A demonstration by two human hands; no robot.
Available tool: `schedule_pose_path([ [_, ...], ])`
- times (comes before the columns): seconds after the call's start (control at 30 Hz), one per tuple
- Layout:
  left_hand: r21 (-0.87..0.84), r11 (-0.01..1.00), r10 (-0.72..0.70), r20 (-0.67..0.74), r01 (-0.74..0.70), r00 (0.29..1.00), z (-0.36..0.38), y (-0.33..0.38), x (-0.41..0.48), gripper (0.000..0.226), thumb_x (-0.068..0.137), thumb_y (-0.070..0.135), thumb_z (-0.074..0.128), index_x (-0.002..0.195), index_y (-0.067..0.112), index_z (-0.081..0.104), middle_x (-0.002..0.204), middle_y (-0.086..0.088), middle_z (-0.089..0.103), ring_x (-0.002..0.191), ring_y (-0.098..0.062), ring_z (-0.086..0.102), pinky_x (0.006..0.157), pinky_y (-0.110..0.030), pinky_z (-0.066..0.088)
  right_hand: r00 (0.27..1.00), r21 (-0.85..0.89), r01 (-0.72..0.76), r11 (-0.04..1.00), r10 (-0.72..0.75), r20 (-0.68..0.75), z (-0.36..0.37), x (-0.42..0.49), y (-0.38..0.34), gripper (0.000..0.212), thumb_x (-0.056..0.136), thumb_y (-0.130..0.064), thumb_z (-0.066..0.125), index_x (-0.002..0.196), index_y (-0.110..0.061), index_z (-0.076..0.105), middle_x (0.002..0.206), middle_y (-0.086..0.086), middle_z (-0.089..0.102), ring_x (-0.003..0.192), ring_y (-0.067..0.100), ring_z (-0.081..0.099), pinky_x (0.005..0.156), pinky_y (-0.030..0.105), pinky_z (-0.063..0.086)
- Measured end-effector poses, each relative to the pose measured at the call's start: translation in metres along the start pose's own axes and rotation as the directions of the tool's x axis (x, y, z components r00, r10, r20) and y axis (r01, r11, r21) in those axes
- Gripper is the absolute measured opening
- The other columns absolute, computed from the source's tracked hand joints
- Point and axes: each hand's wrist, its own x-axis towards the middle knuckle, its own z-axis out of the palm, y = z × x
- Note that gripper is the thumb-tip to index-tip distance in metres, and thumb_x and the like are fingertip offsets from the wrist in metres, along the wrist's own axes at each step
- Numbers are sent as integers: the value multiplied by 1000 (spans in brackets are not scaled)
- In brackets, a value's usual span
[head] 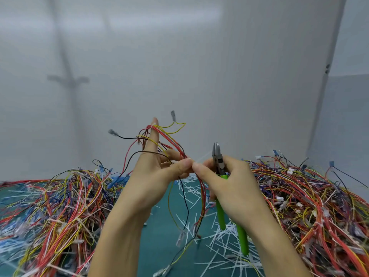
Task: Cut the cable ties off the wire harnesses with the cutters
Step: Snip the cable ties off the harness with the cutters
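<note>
Red, yellow, blue and black wires make up the left pile [60,206] of harnesses. It's well left of the cutters [218,158], tangled, with white ties mixed in. It sits on the teal mat [159,236].

Just left of the cutters is the left hand [157,176], raised above the mat. Index finger is straight up with wires looped over it near the tip. Thumb and a curled finger pinch the held harness [175,144] right beside the cutter head. Leads are mostly red, plus yellow, brown and black. Clear-sleeved terminals stick out above and left of the cutters. The rest of the bundle hangs below them down to the mat.

Between the left thumb tip and the cutter head is the cable tie [202,158], a thin translucent strip. Can't tell whether it's touching the head or whether it's round the wires.

Wrapped round the cutters is the right hand [237,188]. Green handles run through the palm with fingers curled over them, and the handle ends poke out below the wrist. Thumb tip meets the left thumb tip at the harness. Cutter head points up, jaws together or nearly so.

Below and behind the cutters are the cut ties [225,246], white offcuts scattered on the mat.

Well right of the cutters is the right pile [309,206], same wire mix, white connectors on top. Behind it all is a grey wall [179,56].
</note>
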Motion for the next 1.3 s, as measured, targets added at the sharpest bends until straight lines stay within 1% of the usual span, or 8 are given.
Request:
schedule_pose_path([
  [0.1,-51,999,15,-71,-19,997,1,-3,1,101,82,-2,69,152,44,11,69,5,65,73,-15,70,74,-26,60,1000,-154,19,988,-19,2,0,0,-1,44,86,-63,48,79,-24,67,58,-11,59,65,13,57,64,30,46],
  [0.2,-84,996,17,-114,-26,993,0,-5,3,100,85,-1,68,152,44,10,76,0,67,82,-19,70,79,-24,58,997,-332,76,940,-68,37,-2,0,0,54,88,-67,33,86,-25,66,82,-10,64,81,10,58,67,19,39],
  [0.27,-101,995,15,-114,-26,993,-1,-5,3,99,85,0,67,152,46,11,80,-4,67,89,-26,70,83,-27,58,992,-376,113,920,-82,98,-5,0,1,65,85,-73,24,83,-21,64,84,-6,65,79,13,60,70,24,43],
  [0.4,-97,994,46,-63,-52,997,0,-2,2,98,86,-2,66,151,46,11,68,9,66,89,-31,70,86,-32,58,976,-439,184,880,-111,185,-7,0,0,82,76,-79,13,81,-15,64,80,0,68,79,22,61,76,40,48],
  [0.5,-51,995,80,-25,-81,996,2,-1,2,98,84,-2,67,152,44,13,70,6,67,77,-17,70,81,-27,58,967,-455,224,862,-139,214,-6,-2,-1,78,78,-76,8,77,-18,60,78,-1,65,77,20,59,75,42,46],
  [0.57,-21,996,89,-23,-89,996,2,0,2,98,83,-2,69,153,43,15,71,3,67,72,-12,68,78,-24,57,968,-450,226,864,-146,206,-6,-3,-2,76,79,-74,6,75,-19,58,75,0,63,75,20,57,74,42,45],
  [0.8,1,996,92,-19,-92,996,4,-2,3,98,82,0,70,152,43,16,74,2,71,75,-13,71,74,-23,56,970,-473,232,850,-167,177,-7,-2,-1,77,79,-74,4,75,-18,57,71,1,61,73,24,56,71,43,44],
  [1.3,-7,998,68,9,-68,998,3,-2,2,98,83,0,69,153,42,15,73,-3,70,68,-11,67,71,-21,55,970,-473,226,851,-154,186,-8,-2,-2,75,80,-76,11,66,-17,55,58,1,52,61,20,49,62,38,39],
])
